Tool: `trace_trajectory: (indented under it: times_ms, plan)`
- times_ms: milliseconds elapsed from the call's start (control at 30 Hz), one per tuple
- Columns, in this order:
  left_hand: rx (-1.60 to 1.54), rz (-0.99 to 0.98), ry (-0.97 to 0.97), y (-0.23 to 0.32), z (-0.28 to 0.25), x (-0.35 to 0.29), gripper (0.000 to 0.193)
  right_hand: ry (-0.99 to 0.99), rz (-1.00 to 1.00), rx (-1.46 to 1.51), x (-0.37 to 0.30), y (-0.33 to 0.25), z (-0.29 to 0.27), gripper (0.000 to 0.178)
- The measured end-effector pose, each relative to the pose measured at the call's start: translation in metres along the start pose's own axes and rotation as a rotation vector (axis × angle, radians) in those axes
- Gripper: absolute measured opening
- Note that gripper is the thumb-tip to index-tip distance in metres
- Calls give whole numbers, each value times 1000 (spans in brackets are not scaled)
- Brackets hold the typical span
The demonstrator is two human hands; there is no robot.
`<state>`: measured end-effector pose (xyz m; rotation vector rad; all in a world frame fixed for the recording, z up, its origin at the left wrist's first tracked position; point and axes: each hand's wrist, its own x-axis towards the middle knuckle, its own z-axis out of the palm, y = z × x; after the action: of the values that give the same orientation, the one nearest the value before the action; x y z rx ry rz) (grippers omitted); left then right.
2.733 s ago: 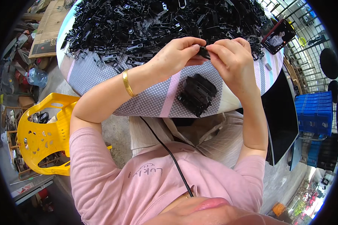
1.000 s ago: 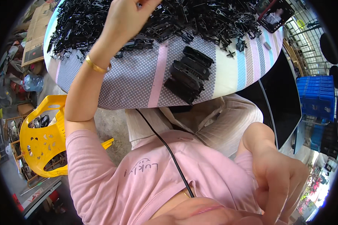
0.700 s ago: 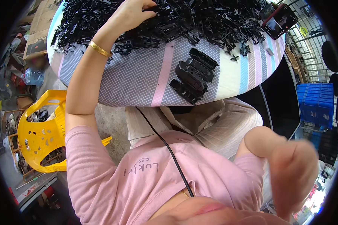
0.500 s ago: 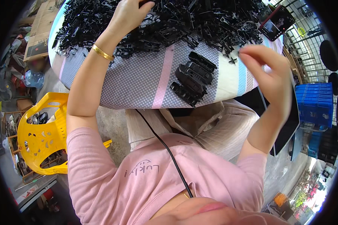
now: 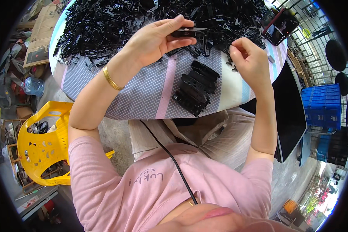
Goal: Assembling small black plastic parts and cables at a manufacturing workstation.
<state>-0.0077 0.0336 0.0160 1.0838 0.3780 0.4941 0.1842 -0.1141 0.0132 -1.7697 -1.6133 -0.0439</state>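
Observation:
A narrow black plastic part (image 5: 187, 32) is pinched between the thumb and fingers of my left hand (image 5: 155, 41), above the front edge of a large heap of black plastic pieces (image 5: 104, 31). My right hand (image 5: 250, 63) hovers to its right, thumb and fingertips pressed together; whatever they hold, if anything, is too small to make out. Between and below both hands, several larger black plastic parts (image 5: 197, 87) lie side by side in a short row on the dotted and striped tablecloth (image 5: 139, 92).
A phone (image 5: 281, 27) stands propped at the table's right end. To the left is a yellow plastic chair (image 5: 44, 145), with a clear water jug (image 5: 34, 86) behind it. Blue crates (image 5: 321, 106) are stacked at the right beside a dark flat panel (image 5: 292, 116). A black cable (image 5: 162, 146) hangs down my front.
My left hand has come back from the heap toward the middle, now showing the black part in it. My right hand has moved left, closer to the left one.

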Motion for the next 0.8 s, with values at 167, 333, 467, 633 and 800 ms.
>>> trace_trajectory:
  times_ms: [167, 333, 467, 633, 800]
  plan:
    - [-9, -63, -83, -5, 7, -2, 27, -112, 272, 465, -2, -14, -6, 18]
    - [-33, -78, -90, -13, 10, -6, 27, -194, 269, 773, -8, -30, 7, 25]
    - [-101, -34, -106, -17, 21, -10, 28, -54, 282, 668, -8, -25, 19, 21]
    - [-1, 40, -31, -18, 27, -13, 32, 73, 222, 518, -8, -26, 27, 22]
    - [-1, 27, 22, -18, 26, -13, 31, 317, 185, 530, -8, -36, 36, 20]
